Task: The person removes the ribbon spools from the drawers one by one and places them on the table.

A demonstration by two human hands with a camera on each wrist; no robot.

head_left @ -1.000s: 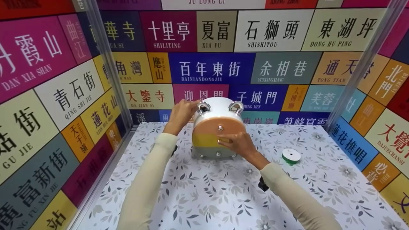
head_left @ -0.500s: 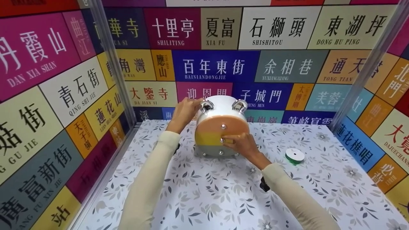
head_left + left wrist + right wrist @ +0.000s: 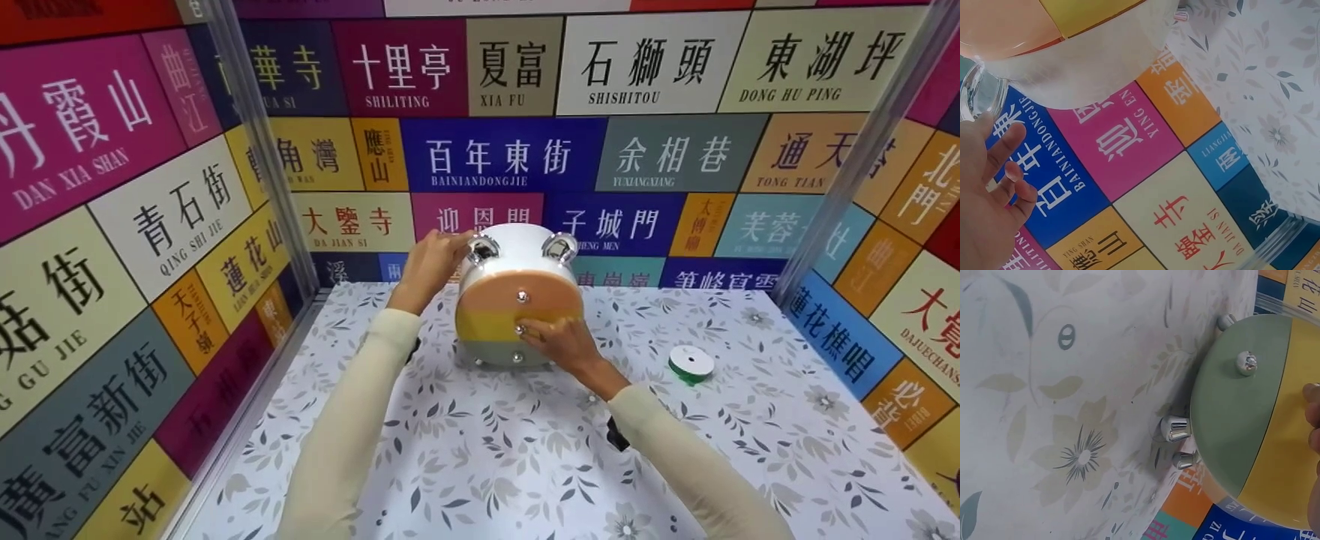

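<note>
- A small round-fronted cabinet (image 3: 495,304) is standing upright on a floral-patterned tabletop (image 3: 480,457), toward the back wall, its front showing 3 bands of orange, yellow and grey-green
- An upper knob (image 3: 522,297) and a lower knob (image 3: 517,358) are shining on the orange and grey-green bands, while a middle knob (image 3: 519,330) is sitting on the yellow
- The person's right hand (image 3: 562,341) is pinching the middle knob, its fingers drawn in close
- The left hand (image 3: 433,264) is touching the left chrome ring (image 3: 484,249) on top, its other fingers bending loosely; whether thumb and finger are pinching the ring, one cannot tell
- A matching right chrome ring (image 3: 559,247) is rising from the white top
- Chrome feet (image 3: 1175,429) are supporting the body
- A white-and-green spool (image 3: 691,361) is lying to the right, apart from the cabinet
- Pale sleeves (image 3: 345,420) are covering both forearms
- Colourful lettered panels (image 3: 504,155) are lining the walls behind and at both sides
</note>
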